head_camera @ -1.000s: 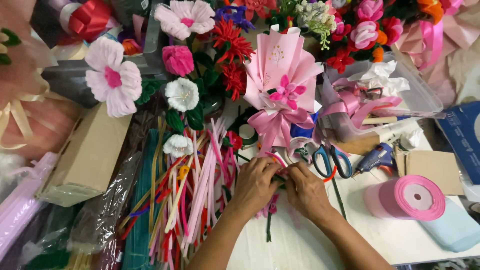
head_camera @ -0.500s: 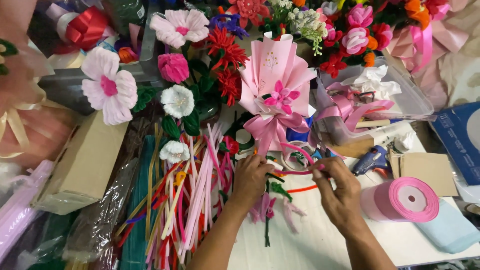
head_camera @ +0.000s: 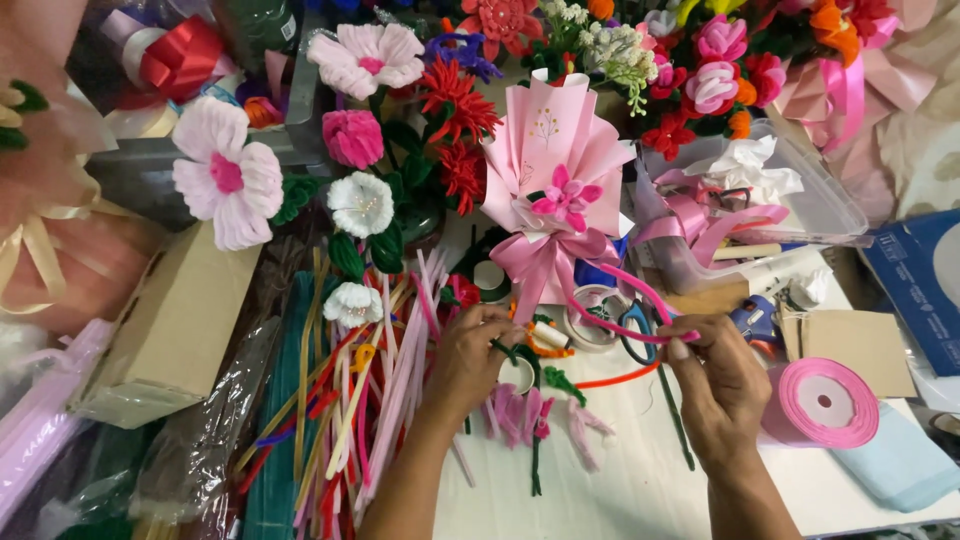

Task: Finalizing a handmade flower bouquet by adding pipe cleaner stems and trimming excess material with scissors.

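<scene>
Raised right hand (head_camera: 722, 385) now pinches pink pipe cleaner (head_camera: 630, 300).

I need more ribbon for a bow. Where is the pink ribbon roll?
In the head view, the pink ribbon roll lies on the white table at the right, just right of the right hand, below the brown card and beside a pale blue pad.

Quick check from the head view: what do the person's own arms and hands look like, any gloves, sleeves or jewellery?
Both are bare. The left hand and right hand wear no gloves, and no rings or watch show. Both forearms are uncovered right down to the bottom edge of the picture, with no sleeve in view. Fingernails look short and unpainted.
</scene>
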